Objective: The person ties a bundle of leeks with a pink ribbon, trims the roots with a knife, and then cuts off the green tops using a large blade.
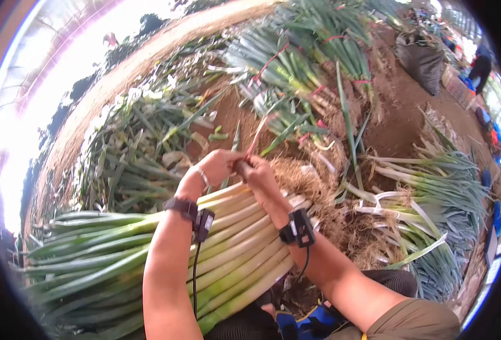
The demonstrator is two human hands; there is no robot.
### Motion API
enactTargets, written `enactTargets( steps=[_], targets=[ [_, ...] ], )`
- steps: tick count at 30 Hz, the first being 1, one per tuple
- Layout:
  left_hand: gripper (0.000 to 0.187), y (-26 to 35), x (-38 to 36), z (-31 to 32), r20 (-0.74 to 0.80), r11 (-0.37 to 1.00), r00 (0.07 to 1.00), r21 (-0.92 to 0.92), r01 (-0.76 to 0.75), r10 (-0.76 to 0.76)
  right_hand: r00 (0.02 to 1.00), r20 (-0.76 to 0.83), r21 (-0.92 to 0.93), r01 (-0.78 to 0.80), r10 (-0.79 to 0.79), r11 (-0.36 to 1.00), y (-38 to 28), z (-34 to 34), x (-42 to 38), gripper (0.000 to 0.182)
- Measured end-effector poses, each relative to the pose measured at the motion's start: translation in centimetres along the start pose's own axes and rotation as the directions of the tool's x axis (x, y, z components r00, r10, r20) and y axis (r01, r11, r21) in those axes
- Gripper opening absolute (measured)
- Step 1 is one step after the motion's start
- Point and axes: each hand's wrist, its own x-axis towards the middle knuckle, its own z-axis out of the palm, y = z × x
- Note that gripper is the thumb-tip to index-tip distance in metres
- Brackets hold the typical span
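Bare soil (398,130); smooth tubular leeks (227,255)

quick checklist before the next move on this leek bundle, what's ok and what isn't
1. Left hand grips the red tie strip: ok.
2. Right hand pinches the same strip: ok.
3. Leek bundle lies across the lap, stalks aligned: ok.
4. Strip fully round the bundle: cannot tell, hidden behind the hands.
5. Knot made: cannot tell.
6. Loose leeks lie apart from the bundle: ok.
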Motion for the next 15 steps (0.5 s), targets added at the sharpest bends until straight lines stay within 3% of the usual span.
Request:
enactTargets(
  steps=[2, 3, 4, 5, 8, 9, 11, 14, 15],
  targets=[
    [0.02, -2.0, 0.5, 0.4, -0.073, 0.978, 0.997, 0.207, -0.016, 0.032, 0.999, -0.038, -0.046, 0.016, -0.018, 0.999, 1.8, -0.4, 1.0, 0.012],
    [0.016, -2.2, 0.3, 0.4, -0.114, 0.974, 0.992, 0.224, -0.034, 0.061, 0.993, -0.093, 0.012, 0.069, -0.067, 0.998, 2.1, -0.1, 1.1, 0.012],
    [0.014, -2.3, 0.2, 0.6, -0.151, 0.971, 0.985, 0.235, -0.05, 0.087, 0.99, -0.095, -0.149, 0.088, -0.103, 0.985, 3.1, -0.5, 1.7, 0.011],
    [0.016, -1.4, 0.0, 0.3, -0.149, 0.95, 0.989, 0.312, 0.029, 0.018, 0.991, -0.108, -0.283, 0.042, -0.075, 0.958, 2.3, -0.5, 1.3, 0.013],
    [0.021, 3.2, -0.8, -1.1, -0.183, 0.824, 0.972, 0.521, 0.223, -0.147, 0.994, -0.113, -0.238, -0.017, -0.01, 0.971, 2.3, -0.3, 1.1, 0.016],
    [0.021, 4.4, -0.9, -1.3, -0.177, 0.826, 0.976, 0.525, 0.203, -0.127, 0.994, -0.109, -0.19, -0.041, 0.02, 0.981, 1.7, -0.4, 1.0, 0.016],
    [0.02, 6.2, -1.2, -1.4, -0.142, 0.749, 0.962, 0.604, 0.271, -0.233, 0.995, -0.089, -0.13, -0.064, 0.053, 0.989, 1.3, -0.4, 0.9, 0.016],
    [0.021, 6.2, -1.9, -1.4, -0.081, 0.843, 0.973, 0.488, 0.227, -0.215, 0.997, -0.067, -0.147, -0.044, 0.034, 0.988, 1.2, -0.8, 0.7, 0.012],
    [0.023, 5.1, -1.9, -1.8, 0.004, 0.927, 0.978, 0.32, 0.196, -0.209, 0.997, -0.066, -0.159, -0.039, 0.029, 0.986, 0.9, -0.9, 0.6, 0.013]
  ],
)
